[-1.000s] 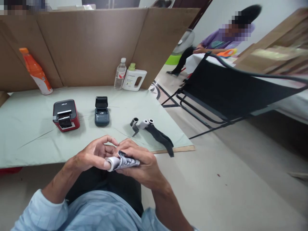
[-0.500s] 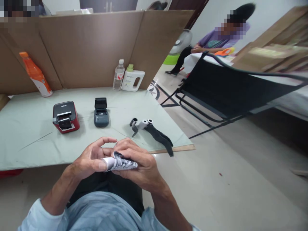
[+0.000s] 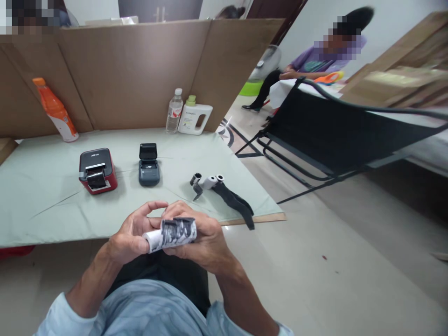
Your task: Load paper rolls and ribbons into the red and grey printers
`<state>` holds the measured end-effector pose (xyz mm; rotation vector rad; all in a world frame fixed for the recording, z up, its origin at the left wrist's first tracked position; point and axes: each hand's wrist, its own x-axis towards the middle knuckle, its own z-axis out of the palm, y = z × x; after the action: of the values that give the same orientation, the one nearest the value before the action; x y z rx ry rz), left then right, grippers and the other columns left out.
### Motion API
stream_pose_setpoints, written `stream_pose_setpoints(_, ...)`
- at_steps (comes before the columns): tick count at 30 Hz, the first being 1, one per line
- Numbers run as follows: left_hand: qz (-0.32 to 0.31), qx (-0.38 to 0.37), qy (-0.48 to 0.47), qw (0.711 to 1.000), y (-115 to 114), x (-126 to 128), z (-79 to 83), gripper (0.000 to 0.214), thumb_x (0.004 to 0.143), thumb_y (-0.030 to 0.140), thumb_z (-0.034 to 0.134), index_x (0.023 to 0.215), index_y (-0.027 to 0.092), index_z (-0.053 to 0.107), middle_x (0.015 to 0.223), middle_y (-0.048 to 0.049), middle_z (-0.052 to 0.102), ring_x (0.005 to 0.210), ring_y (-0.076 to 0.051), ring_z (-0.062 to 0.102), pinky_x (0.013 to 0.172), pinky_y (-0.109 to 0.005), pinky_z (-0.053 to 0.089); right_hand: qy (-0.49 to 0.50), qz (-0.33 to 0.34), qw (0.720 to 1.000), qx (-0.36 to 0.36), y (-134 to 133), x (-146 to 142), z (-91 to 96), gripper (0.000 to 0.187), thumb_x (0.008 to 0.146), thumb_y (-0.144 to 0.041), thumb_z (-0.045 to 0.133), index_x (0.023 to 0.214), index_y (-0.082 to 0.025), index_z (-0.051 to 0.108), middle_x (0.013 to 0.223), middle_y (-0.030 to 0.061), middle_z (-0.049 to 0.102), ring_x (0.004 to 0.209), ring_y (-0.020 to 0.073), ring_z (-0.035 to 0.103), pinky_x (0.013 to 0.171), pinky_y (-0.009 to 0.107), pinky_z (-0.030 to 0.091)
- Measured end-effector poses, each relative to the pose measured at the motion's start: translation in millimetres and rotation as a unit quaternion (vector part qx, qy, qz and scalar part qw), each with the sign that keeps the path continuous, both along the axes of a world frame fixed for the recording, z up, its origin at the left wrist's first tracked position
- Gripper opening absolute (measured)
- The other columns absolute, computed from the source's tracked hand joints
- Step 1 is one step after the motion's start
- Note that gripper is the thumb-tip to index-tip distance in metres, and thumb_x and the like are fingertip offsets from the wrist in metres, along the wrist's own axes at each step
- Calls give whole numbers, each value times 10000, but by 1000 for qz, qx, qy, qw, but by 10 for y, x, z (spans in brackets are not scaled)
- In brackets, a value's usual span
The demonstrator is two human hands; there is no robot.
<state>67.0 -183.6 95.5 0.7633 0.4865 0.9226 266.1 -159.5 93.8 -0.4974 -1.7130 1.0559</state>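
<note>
Between my hands, over my lap at the table's front edge, lies a white paper roll (image 3: 178,232) with a black-and-white smeared strip wrapped round it. My left hand (image 3: 130,233) holds its bare white end, with the thumb pressed near the rim and the index finger stretched above. At the other end, my right hand (image 3: 200,233) is closed round the wrapped part, fingers behind and thumb below. The hidden fingertips cannot be made out. Just beyond, a red and black label printer (image 3: 97,170) and a small dark printer (image 3: 149,165) with its lid up stand on the table.
Small rolls (image 3: 209,182) with a loose black strip (image 3: 233,200) lie at the table's right. An orange bottle (image 3: 58,112), a clear bottle (image 3: 174,112) and a white jug (image 3: 194,116) stand before a cardboard screen (image 3: 140,74). A black folding chair (image 3: 332,130) and a seated person (image 3: 315,56) are right.
The paper roll has turned in my hands, so its wrapped strip now faces me more broadly and a dark edge shows on top. My view has shifted slightly.
</note>
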Motion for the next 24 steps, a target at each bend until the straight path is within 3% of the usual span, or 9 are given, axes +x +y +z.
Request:
stream_pose_setpoints(3, -50, 22, 22, 998, 63, -80, 47, 1030, 543, 335, 1011, 1465, 232, 565, 1077, -121, 778, 926, -283, 762, 752, -300, 550, -19, 62, 998, 10, 73, 35, 40, 242, 843, -428, 906, 961, -255, 786, 908, 41, 752, 926, 238, 704, 925, 430, 592)
stream_pose_setpoints(7, -105, 71, 67, 990, 160, -152, 146, 1058, 561, 241, 994, 1516, 248, 539, 1196, -140, 760, 1022, -291, 755, 839, -336, 569, -65, 127, 989, 42, 181, 71, 111, 196, 850, -366, 908, 895, -229, 776, 925, 30, 756, 899, 207, 708, 980, 413, 576)
stream_pose_setpoints(10, -58, 65, 45, 995, 137, -90, 110, 1039, 615, 295, 960, 1547, 240, 504, 1192, -143, 764, 1006, -292, 758, 837, -342, 563, -23, 77, 996, 26, 160, 35, 73, 213, 859, -376, 900, 966, -232, 785, 962, 45, 747, 942, 223, 702, 925, 400, 586)
stream_pose_setpoints(12, -3, 41, 12, 999, 81, -24, 24, 994, 654, 380, 927, 1540, 219, 506, 1138, -139, 775, 962, -293, 761, 811, -342, 559, 18, 18, 1000, 17, 94, -3, 4, 203, 871, -359, 889, 1012, -252, 789, 973, 51, 748, 974, 238, 699, 939, 421, 581)
stream_pose_setpoints(14, 10, 23, -10, 1000, 33, 14, -63, 993, 630, 398, 935, 1517, 210, 528, 1084, -125, 779, 917, -284, 759, 785, -331, 554, 31, -4, 999, 15, 24, -21, -67, 202, 867, -360, 892, 1019, -267, 796, 972, 54, 756, 1004, 254, 701, 965, 442, 575)
stream_pose_setpoints(19, -96, 57, 27, 993, 120, -88, -110, 979, 567, 258, 996, 1464, 244, 603, 1160, -125, 745, 939, -240, 734, 767, -284, 547, -21, 88, 996, -19, 26, 40, -163, 262, 846, -435, 904, 1010, -248, 821, 983, 61, 781, 1052, 269, 707, 1039, 461, 551)
stream_pose_setpoints(24, -120, 85, 57, 987, 346, -222, -124, 957, 672, 259, 979, 1527, 284, 548, 1191, -119, 729, 999, -230, 725, 808, -284, 542, -13, 100, 990, -95, 218, 54, -271, 335, 823, -505, 909, 1000, -232, 828, 1084, 71, 769, 1105, 254, 702, 1033, 403, 550)
